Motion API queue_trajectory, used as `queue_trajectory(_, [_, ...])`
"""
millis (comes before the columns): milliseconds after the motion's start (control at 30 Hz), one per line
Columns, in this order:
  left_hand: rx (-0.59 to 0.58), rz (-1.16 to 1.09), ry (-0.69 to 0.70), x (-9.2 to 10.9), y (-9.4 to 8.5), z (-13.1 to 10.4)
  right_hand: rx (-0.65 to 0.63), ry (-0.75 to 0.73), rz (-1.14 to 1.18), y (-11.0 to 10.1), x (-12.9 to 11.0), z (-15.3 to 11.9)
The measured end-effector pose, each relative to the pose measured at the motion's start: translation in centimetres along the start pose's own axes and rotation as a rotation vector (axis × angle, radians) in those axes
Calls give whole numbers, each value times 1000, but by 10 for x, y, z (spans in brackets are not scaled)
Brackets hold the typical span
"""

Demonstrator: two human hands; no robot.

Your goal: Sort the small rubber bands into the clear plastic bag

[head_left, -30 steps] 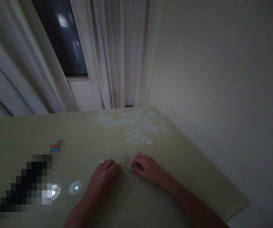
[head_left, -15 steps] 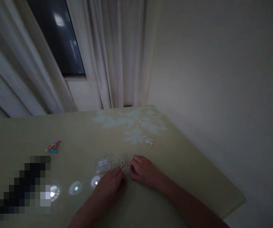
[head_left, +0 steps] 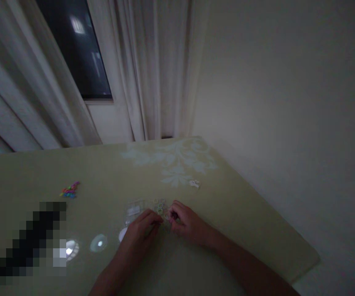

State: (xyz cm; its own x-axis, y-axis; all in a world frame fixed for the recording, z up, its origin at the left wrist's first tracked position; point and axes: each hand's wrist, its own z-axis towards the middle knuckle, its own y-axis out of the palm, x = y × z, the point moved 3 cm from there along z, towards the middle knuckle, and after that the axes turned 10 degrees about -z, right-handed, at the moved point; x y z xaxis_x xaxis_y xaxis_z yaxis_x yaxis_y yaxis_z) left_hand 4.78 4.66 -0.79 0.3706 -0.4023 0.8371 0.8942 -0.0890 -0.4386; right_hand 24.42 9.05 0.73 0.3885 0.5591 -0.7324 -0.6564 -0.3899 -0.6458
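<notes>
Where the far L side begins, a pale curtain [head_left: 26, 82] hangs in folds behind the tbl [head_left: 103, 176]. Below it on the tbl, a dark pixelated patch [head_left: 29, 242] runs diagonally; can't tell what it is. Just beyond its upper end, a small pile of multicol. pcs [head_left: 70, 190], pink, orange, green, blue etc. Next, a dark window [head_left: 78, 57] w/ bright reflections, then round light spots [head_left: 98, 243] on the glossy tbl top.

Further R, a clear plastic case [head_left: 134, 210] w/ a whitish patch lies flat, just beyond the L hand [head_left: 140, 230]. L hand: palm down, fingers bent, thumb & fingertips close tog.; can't tell if anything's pinched. Loose pale rings [head_left: 160, 209], some greenish, lie on the tbl btwn & just beyond the hands, R of the case.

R hand [head_left: 185, 220]: fingers curled in, thumb near forefinger, tips right at the rings' R edge; can't tell if it grips one. Beyond it, small white bits [head_left: 194, 183] near a pale floral print [head_left: 177, 158]. Far R: plain wall [head_left: 276, 102] along the tbl's slanting edge.
</notes>
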Motion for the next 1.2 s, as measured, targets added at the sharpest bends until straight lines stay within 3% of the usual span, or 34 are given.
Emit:
queue_trajectory(200, [142, -50, 189, 11, -1, 0, 32, -3, 147, 5, -5, -1])
queue_trajectory(367, [183, -31, 313, 19, 2, 0, 21, 46, 276, 10, -8, -3])
queue_trajectory(567, [293, -6, 271, 20, -4, 0, 24, 114, 408, 14, -2, 0])
queue_trajectory(733, [357, -67, 103, 16, -14, 0, 172, 79, 45, 10, 7, 4])
queue_trajectory(900, [386, -161, 18, 11, -18, 1, 47, 64, -258, 24, 12, 6])
queue_trajectory(1200, [502, -264, -14, 7, -30, 3, -72, 38, -561, 32, 6, 8])
